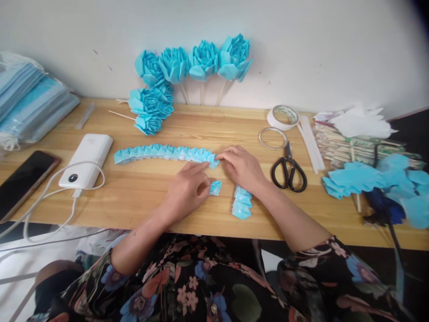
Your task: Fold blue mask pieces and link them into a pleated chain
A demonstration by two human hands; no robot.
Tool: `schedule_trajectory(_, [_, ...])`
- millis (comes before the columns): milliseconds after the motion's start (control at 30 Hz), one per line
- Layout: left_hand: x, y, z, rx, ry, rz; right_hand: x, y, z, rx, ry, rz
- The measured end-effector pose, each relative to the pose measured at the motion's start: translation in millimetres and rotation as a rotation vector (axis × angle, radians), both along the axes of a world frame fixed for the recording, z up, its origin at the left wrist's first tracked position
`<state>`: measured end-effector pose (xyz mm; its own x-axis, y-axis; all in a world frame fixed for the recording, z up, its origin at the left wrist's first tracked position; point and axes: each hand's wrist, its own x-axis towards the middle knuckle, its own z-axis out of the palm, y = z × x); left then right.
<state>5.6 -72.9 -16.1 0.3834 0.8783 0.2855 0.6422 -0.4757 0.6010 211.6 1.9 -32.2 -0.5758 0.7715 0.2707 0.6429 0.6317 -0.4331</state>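
Note:
A light-blue pleated strip (161, 152) lies across the table in a gentle curve, folded into a row of small points. At its right end my right hand (241, 167) is closed, its fingertips on the last fold. My left hand (188, 190) is curled just below, with its index fingertip against the same end; its grip is partly hidden. Beside my left thumb lies a small folded blue piece (215, 188). A shorter pleated piece (241, 205) lies partly under my right wrist.
Blue flowers on sticks (203, 60) lean against the wall. To the right are black-handled scissors (288, 172), a tape roll (283, 117), a metal ring (273, 137) and blue petals (355, 179). At left are a power bank (89, 156), a phone (28, 181) and packed blue sheets (33, 100).

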Motion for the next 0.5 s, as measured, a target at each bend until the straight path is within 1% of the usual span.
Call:
schedule_trajectory(133, [1.3,0.3,-3.3,0.05,0.012,0.005,-1.4,-0.7,0.5,-0.015,-0.001,-0.004])
schedule_trajectory(200, [1.7,0.5,-4.1,0.066,0.034,0.002,-1.3,0.5,-0.3,-0.033,0.034,-0.022])
schedule_trajectory(367, [1.4,0.6,-4.1,0.086,0.05,-0.007,1.5,4.1,-0.5,-0.184,0.277,-0.114])
schedule_trajectory(433, [1.4,0.4,-4.1,0.088,0.046,-0.005,1.7,3.2,1.1,-0.181,0.334,-0.094])
schedule_trajectory(500, [1.6,0.4,-4.4,0.085,0.036,-0.001,0.4,1.4,2.6,-0.148,0.332,-0.025])
